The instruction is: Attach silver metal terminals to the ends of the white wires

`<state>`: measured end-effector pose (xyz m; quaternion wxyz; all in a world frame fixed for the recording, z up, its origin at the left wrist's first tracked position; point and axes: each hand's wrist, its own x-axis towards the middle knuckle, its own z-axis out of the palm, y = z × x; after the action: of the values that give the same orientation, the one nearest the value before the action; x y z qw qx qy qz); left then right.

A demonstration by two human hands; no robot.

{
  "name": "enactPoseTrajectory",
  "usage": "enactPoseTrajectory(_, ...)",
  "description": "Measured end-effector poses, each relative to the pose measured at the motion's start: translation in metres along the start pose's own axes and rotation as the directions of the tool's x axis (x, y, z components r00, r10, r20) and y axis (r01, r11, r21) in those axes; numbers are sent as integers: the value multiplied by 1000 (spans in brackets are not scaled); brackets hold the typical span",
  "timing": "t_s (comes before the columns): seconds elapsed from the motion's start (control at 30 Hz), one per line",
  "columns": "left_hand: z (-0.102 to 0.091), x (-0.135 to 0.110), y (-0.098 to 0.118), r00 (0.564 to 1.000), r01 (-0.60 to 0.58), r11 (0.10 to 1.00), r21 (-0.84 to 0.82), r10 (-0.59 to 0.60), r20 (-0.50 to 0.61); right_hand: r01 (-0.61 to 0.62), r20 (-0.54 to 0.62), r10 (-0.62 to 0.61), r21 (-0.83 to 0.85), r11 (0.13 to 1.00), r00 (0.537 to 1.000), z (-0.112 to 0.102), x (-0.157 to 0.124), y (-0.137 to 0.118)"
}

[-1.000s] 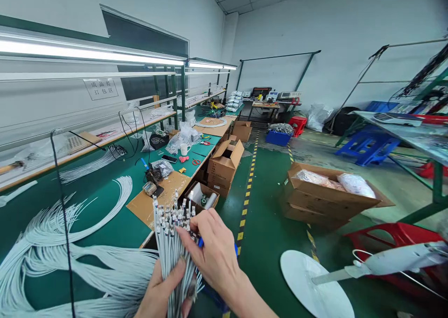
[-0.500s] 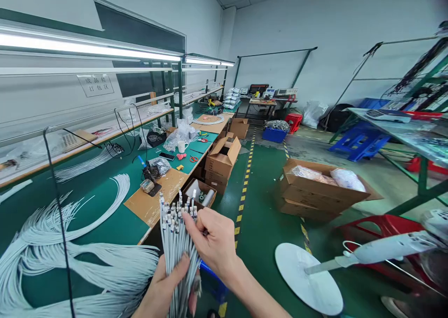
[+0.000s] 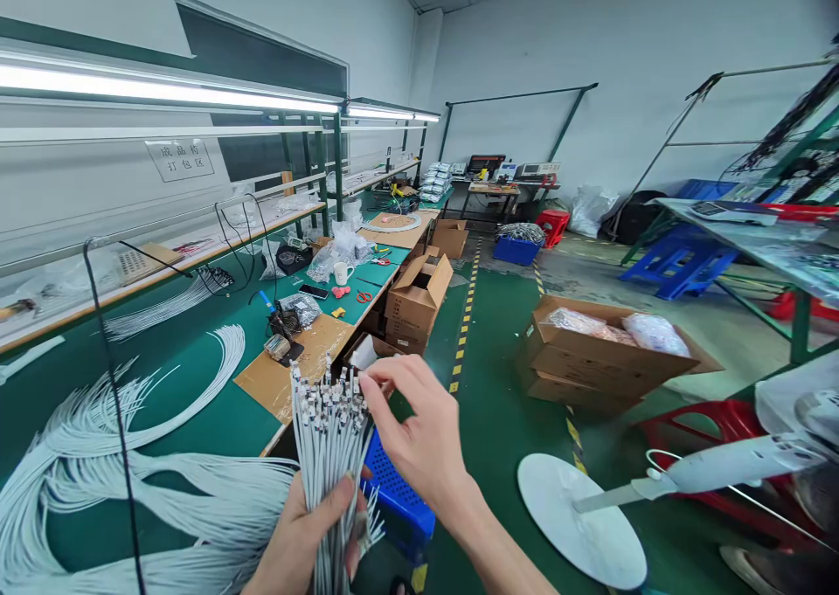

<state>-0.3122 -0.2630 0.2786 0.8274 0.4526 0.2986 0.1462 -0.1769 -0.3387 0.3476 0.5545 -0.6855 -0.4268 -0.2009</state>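
My left hand (image 3: 308, 538) is wrapped round a thick bundle of grey cables (image 3: 326, 455), held upright with their white plug ends at the top. My right hand (image 3: 412, 433) is at the bundle's top right, its fingers bent and pinched at the plug ends. Behind the hands lies the green workbench (image 3: 197, 377). Long sheaves of the same grey cable (image 3: 131, 473) are spread across it at the left.
A blue plastic crate (image 3: 397, 490) sits below my right hand. Open cardboard boxes (image 3: 419, 294) line the bench edge, and a larger box (image 3: 609, 350) stands on the green floor. A white fan base (image 3: 580, 534) and red stool (image 3: 727, 429) are at the right.
My right hand has risen from the middle of the bundle to the plug ends at its top. The view shifted slightly, showing the blue crate beneath.
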Motion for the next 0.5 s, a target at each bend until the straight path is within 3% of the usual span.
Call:
enactPoseTrajectory(0.13, 0, -1, 2, 1000, 19, 999, -44, -20, -16, 28, 23, -30, 82, 996, 999, -8, -17, -6)
enactPoseTrajectory(0.33, -2, 0, 4, 998, 40, 995, -92, -44, -34, -81, 116, 66, 131, 988, 991, -5, -35, -2)
enactPoseTrajectory(0.5, 2, -2, 5, 998, 52, 991, -120, -55, -22, -192, 125, 173, 156, 969, 977, -4, -35, -3)
